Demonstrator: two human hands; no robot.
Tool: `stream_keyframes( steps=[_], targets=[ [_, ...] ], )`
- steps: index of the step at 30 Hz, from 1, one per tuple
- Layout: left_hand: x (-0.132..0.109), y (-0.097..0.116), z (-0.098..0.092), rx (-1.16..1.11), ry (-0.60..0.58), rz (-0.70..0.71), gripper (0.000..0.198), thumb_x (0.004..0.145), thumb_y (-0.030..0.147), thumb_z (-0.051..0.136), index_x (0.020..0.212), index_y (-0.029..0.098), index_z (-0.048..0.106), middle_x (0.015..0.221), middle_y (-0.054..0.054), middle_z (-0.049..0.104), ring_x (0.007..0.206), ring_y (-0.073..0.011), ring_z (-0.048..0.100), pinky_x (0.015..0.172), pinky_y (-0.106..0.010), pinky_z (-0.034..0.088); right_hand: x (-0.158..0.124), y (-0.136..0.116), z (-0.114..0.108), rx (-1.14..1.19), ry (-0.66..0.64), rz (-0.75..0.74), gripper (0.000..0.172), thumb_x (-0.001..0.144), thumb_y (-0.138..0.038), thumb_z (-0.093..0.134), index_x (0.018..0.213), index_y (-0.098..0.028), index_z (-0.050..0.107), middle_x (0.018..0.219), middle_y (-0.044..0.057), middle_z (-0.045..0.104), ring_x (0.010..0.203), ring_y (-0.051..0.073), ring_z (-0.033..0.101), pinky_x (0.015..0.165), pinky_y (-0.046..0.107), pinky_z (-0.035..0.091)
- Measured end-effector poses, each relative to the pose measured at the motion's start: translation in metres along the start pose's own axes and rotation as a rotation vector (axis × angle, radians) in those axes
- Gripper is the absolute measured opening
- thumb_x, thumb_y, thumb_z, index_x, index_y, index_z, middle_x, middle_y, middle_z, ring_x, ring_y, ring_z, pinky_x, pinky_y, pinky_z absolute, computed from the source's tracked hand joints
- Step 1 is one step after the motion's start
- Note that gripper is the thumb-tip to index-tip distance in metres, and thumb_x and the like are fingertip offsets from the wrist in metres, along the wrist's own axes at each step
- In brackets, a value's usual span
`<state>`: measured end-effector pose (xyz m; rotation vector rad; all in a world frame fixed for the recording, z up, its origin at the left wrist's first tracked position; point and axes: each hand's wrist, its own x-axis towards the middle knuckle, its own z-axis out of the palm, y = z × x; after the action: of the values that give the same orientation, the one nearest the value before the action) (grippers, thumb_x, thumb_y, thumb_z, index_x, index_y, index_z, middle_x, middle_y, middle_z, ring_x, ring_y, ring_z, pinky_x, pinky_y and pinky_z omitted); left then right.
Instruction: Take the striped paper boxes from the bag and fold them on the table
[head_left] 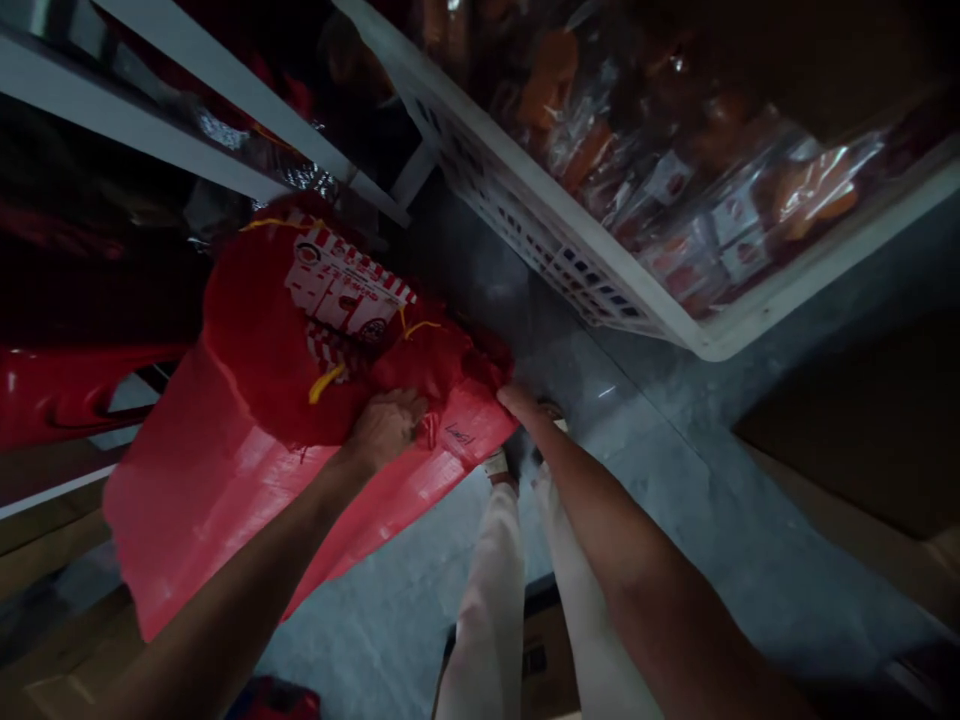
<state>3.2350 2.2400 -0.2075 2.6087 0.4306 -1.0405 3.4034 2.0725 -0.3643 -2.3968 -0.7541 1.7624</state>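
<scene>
**Head cam: both hands bunching up a red sack's mouth**

Head view is looking straight down at a big red woven sack (pixel 225 480) leaning against a shelf frame (pixel 247 110) over the grey floor (pixel 675 480). Left hand (pixel 386 425) is clenching the gathered top – closed grip, probably keeping the mouth shut. Right hand (pixel 521 402) is pinching the sack's edge, though its fingers are mostly hidden. A white crate (pixel 570 260) of packets is sitting just beside it.

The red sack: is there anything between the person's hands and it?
Nothing visible. The left hand already rests on the red sack at its bunched top, and the right hand touches the sack's edge beside it. The white crate sits apart, further right.
</scene>
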Motion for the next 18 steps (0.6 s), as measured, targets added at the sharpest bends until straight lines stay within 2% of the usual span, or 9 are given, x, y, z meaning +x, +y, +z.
stream_keyframes(
  steps=[3, 6, 12, 15, 18],
  targets=[
    [0.008, 0.002, 0.000, -0.027, 0.020, -0.031, 0.032, 0.098, 0.033, 0.046, 0.114, 0.015, 0.066, 0.107, -0.013, 0.067, 0.102, -0.0301, 0.061, 0.088, -0.041, 0.047, -0.013, 0.000, 0.006, 0.016, 0.001, 0.005, 0.029, 0.100, -0.018, 0.045, 0.108, -0.004, 0.069, 0.107, 0.014, 0.072, 0.098, 0.017, 0.068, 0.083, 0.024, 0.047],
    [0.021, 0.012, 0.002, 0.039, 0.023, -0.030, 0.032, 0.093, 0.028, 0.051, 0.119, 0.016, 0.064, 0.113, -0.014, 0.064, 0.107, -0.0336, 0.057, 0.091, -0.046, 0.045, -0.033, -0.003, 0.014, 0.027, 0.036, -0.044, 0.033, 0.097, -0.020, 0.045, 0.119, -0.009, 0.068, 0.114, 0.014, 0.072, 0.103, 0.021, 0.066, 0.084, 0.025, 0.046],
    [0.038, 0.062, 0.016, 0.093, -0.025, -0.050, 0.039, 0.094, 0.012, 0.040, 0.127, 0.015, 0.061, 0.121, -0.018, 0.062, 0.112, -0.0331, 0.056, 0.093, -0.048, 0.044, -0.060, -0.021, 0.020, -0.014, 0.104, -0.126, 0.042, 0.090, -0.009, 0.048, 0.129, -0.002, 0.060, 0.135, 0.020, 0.059, 0.126, 0.029, 0.050, 0.106, 0.035, 0.041],
    [0.029, 0.088, 0.017, 0.034, -0.024, -0.012, 0.037, 0.095, 0.013, 0.039, 0.123, 0.015, 0.063, 0.130, -0.018, 0.059, 0.121, -0.0343, 0.053, 0.100, -0.049, 0.041, -0.068, -0.029, 0.020, -0.025, 0.094, -0.127, 0.046, 0.091, -0.008, 0.045, 0.136, -0.003, 0.057, 0.141, 0.021, 0.055, 0.132, 0.030, 0.045, 0.111, 0.040, 0.040],
    [-0.004, 0.107, 0.010, -0.047, -0.040, 0.009, 0.039, 0.095, 0.010, 0.036, 0.124, 0.014, 0.063, 0.133, -0.018, 0.058, 0.125, -0.0325, 0.052, 0.103, -0.047, 0.041, -0.098, -0.027, 0.012, -0.024, 0.091, -0.131, 0.055, 0.090, -0.001, 0.044, 0.144, -0.006, 0.051, 0.144, 0.018, 0.055, 0.135, 0.025, 0.044, 0.114, 0.035, 0.036]
  ],
)
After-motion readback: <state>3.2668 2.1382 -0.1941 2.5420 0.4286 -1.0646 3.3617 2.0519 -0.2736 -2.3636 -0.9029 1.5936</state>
